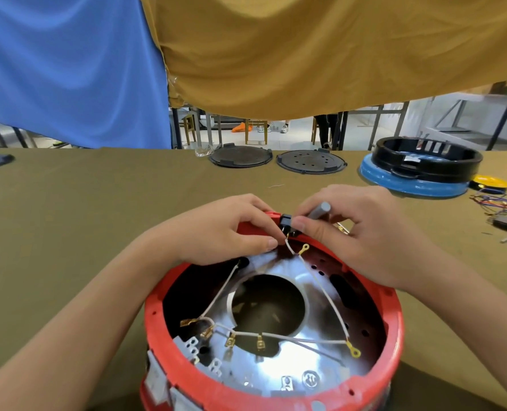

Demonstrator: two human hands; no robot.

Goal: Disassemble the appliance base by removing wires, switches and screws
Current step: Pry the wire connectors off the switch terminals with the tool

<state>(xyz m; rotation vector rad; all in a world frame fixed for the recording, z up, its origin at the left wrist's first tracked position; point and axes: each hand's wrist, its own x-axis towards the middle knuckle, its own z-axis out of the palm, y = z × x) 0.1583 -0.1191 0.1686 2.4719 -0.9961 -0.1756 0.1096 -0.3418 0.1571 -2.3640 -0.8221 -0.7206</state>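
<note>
Red appliance base point(169, 295) sits upturned on desk point(68, 209), close before us. Our left hand point(231, 229) pinches white wire point(289, 249) by black switch point(288, 225) at far rim; right hand point(362, 232) pinches switch, grey tool point(320, 210) tucked in fingers. Wires look thin, limp; we'd hold at brass terminals. Base holds loose wires, steel plate.

An olive-covered table point(98, 185) stretches beyond the fingertips; blue cloth point(68, 69) and mustard cloth point(305, 54) hang above it.
</note>
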